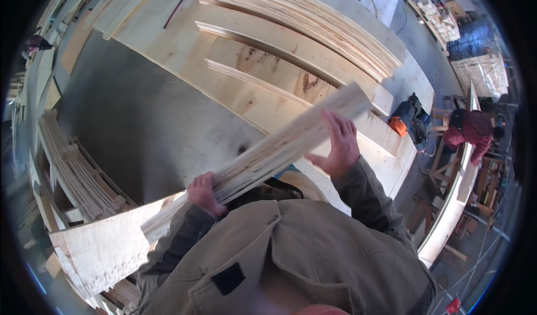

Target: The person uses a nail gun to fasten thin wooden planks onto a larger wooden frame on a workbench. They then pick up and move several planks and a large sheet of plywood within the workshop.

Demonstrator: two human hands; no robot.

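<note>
A long, pale bundle of plywood strips (279, 147) runs slantwise in front of my chest, its far right end higher in view and slightly blurred. My left hand (206, 194) is closed around its lower left part. At the upper right part, my right hand (340, 142) has its fingers stretched and thumb apart, fingertips at the bundle's edge; whether the palm presses on it I cannot tell. Beyond it lies a plywood worktable (168, 71) bearing a thick stack of long plywood strips (296, 21) and two thinner rows of strips (263, 80).
An orange and black power tool (411, 122) rests at the table's right edge. More strips (81, 169) stand in a rack at left, beside a plywood panel (100, 253). A person in a red top (475, 127) works at a long bench on the right.
</note>
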